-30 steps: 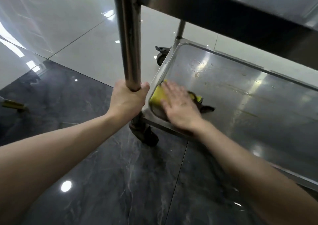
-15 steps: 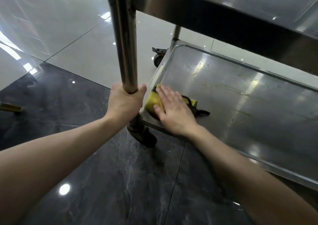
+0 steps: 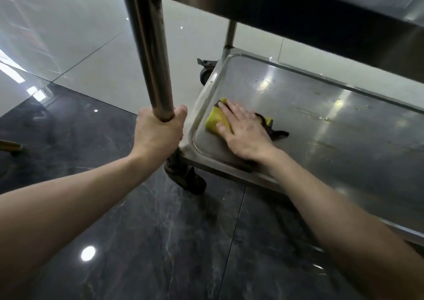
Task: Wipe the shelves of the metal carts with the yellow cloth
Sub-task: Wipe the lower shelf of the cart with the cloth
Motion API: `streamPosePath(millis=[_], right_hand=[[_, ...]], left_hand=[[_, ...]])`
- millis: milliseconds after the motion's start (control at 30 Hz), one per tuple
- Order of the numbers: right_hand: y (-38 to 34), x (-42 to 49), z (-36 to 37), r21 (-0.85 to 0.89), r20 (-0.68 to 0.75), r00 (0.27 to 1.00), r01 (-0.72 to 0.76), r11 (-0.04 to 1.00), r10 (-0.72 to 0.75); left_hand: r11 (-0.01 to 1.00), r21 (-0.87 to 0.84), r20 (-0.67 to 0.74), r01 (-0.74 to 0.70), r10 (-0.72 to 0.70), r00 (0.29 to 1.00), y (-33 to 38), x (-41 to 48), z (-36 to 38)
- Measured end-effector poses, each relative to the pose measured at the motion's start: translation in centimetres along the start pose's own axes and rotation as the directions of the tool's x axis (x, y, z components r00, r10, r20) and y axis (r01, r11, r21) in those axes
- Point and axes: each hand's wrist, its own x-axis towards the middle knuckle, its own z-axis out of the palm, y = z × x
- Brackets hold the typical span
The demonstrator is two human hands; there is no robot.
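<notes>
On lower shelf (image 3: 321, 125), right hand (image 3: 246, 133) flat, fingers straight, pressing yellow cloth (image 3: 216, 119); left hand (image 3: 158, 132) gripping post (image 3: 149, 47)

Cloth (image 3: 216, 122) on shelf (image 3: 321, 125), near-left corner.

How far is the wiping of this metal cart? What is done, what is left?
Done: nothing shows as finished. In hand: the right hand presses the yellow cloth with dark trim flat on the lower stainless steel shelf, near its left end, while the left hand grips the round steel post. Left: streaks and droplets farther right on that shelf; the upper shelf shows only its underside.
</notes>
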Motion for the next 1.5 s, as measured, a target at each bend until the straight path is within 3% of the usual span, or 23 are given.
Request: streamPosePath(millis=[100,167,233,333,400,467,500,567,633,667,700,833,967,1167,1267,1500], right_hand=[[-1.0,-9.3,1.0,0.039,0.035,0.982,0.182,0.982,-0.184],[1.0,-9.5,0.0,0.051,0.086,0.972,0.216,0.975,-0.220],[4.3,-5.5,-1.2,-0.018,0.063,0.986,0.156,0.988,-0.154],[8.5,1.2,-3.2,-0.069,0.048,0.997,-0.064,0.996,0.068],[8.5,2.5,-3.4,-0.104,0.055,0.986,-0.150,0.983,0.156],[7.3,2.0,-2.9,-0.098,0.023,0.977,-0.210,0.973,0.213],[6.6,1.6,-2.5,-0.074,0.003,0.969,-0.244,0.967,0.245],[5.9,1.2,-1.8,-0.033,-0.032,0.953,-0.304,0.952,0.303],[5.7,1.3,-1.5,-0.028,-0.053,0.942,-0.332,0.943,0.330],[5.7,1.0,-1.5,-0.024,-0.052,0.941,-0.336,0.942,0.334],[5.4,0.3,-1.4,-0.021,-0.044,0.944,-0.327,0.945,0.326],[3.7,-9.2,-0.3,-0.002,-0.017,0.983,-0.182,0.983,0.182],[3.4,-16.0,0.2,-0.030,-0.022,0.994,-0.110,0.993,0.109],[11.3,0.0,-2.9,-0.076,-0.131,0.953,-0.285,0.956,0.274],[11.5,1.7,-2.6,-0.088,-0.136,0.935,-0.340,0.936,0.327],[4.7,-17.9,0.4,-0.052,-0.096,0.978,-0.190,0.980,0.185]], left_hand=[[1.000,0.005,0.000,0.009,-0.009,1.000,-0.1,0.0,-0.1],[1.000,-0.004,0.004,0.004,-0.004,1.000,-0.4,0.0,-0.1],[1.000,0.022,0.008,0.005,-0.006,1.000,-0.3,0.3,0.1],[0.993,0.103,-0.070,0.066,-0.058,0.996,-0.4,0.3,0.3],[0.942,0.259,-0.135,0.215,-0.185,0.973,-1.0,-0.9,0.0],[0.860,0.459,-0.089,0.224,-0.206,0.974,-2.2,-4.1,0.2],[0.853,0.502,-0.008,0.146,-0.164,0.986,-2.8,-5.8,0.5],[0.792,0.569,0.232,-0.223,0.105,0.967,-3.5,-7.9,2.0],[0.536,0.615,0.444,-0.579,0.372,0.815,-4.2,-5.9,4.1],[0.398,0.634,0.517,-0.663,0.419,0.747,-4.3,-4.0,5.4],[0.330,0.660,0.533,-0.675,0.428,0.730,-4.5,-2.1,6.5],[0.418,0.750,0.413,-0.512,0.307,0.857,-6.3,0.6,9.3],[0.391,0.754,0.398,-0.528,0.367,0.841,-7.2,0.2,9.1],[0.381,0.764,0.350,-0.521,0.434,0.830,-7.1,1.2,10.0],[0.388,0.766,0.341,-0.512,0.430,0.836,-6.9,2.1,10.3],[0.382,0.763,0.355,-0.522,0.427,0.832,-6.4,1.9,10.4]])
